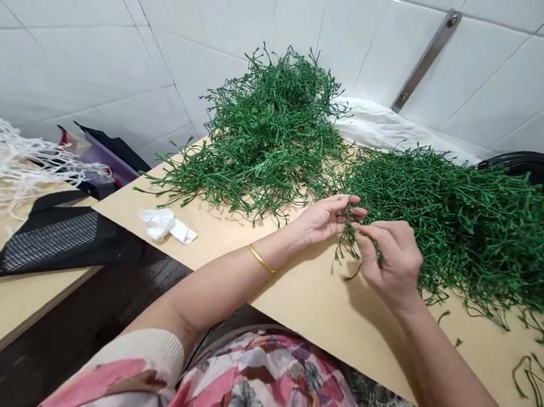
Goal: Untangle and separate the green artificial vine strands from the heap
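Observation:
Thin green branching stems (342,248), apparently plastic or cord, hang from my left hand (324,220), whose fingers are curled around them. Close beside it, my right hand (393,263) pinches thumb and forefinger together at the same stems. What exactly lies between those fingertips is too small to make out fully. Behind my left hand rises a tall tangled heap of green stems (271,130). A second, wider pile of green stems (459,221) spreads to the right, just past my right hand. Both hands are above the tan tabletop (294,297).
A crumpled white tissue (160,224) lies near the table's left edge. On another table at left are a black mesh bag (53,239) and white strands (16,163). White sheeting (378,127) lies along the tiled wall, below a metal bracket (425,62). Loose stems (537,385) lie at lower right.

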Available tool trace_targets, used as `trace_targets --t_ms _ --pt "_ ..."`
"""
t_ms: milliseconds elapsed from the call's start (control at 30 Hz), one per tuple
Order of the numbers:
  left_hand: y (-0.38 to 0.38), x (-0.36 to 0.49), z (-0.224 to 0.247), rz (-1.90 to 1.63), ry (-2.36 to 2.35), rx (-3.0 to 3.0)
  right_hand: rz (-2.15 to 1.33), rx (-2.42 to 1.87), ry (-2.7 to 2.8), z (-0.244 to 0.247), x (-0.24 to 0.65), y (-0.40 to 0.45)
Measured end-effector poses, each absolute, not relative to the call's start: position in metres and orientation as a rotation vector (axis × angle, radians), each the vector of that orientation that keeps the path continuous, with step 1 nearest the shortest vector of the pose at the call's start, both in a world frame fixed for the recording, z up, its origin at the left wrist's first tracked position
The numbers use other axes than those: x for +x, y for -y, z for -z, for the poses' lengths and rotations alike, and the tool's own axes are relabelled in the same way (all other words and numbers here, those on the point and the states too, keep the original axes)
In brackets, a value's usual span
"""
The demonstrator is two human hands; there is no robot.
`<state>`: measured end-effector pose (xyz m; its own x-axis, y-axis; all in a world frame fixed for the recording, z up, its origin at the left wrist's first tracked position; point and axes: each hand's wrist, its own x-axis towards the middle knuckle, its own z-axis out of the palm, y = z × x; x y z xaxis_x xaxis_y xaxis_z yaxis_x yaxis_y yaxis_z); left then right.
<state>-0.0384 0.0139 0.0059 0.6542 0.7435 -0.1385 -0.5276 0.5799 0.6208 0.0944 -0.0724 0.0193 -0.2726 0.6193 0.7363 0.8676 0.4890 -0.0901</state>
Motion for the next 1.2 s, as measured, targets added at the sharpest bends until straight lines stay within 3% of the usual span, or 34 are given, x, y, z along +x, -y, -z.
trace_targets --t_ms 267,667,933,1200 --pt "-0.011 -0.035 -0.01 -0.734 -0.438 0.55 0.331 -1.521 1.955 0.009 0.089 0.059" --pt "-0.017 -0.037 -0.007 -0.871 -0.69 0.782 -0.797 -1.319 1.251 0.0 0.116 0.052" --pt "0.001 -0.043 -0.022 -1.572 -0.889 1.719 -1.093 -1.266 0.988 -0.001 0.117 0.049" --pt "0.012 -0.033 -0.01 -1.138 -0.839 1.886 -1.17 -1.16 1.021 0.0 0.116 0.048"
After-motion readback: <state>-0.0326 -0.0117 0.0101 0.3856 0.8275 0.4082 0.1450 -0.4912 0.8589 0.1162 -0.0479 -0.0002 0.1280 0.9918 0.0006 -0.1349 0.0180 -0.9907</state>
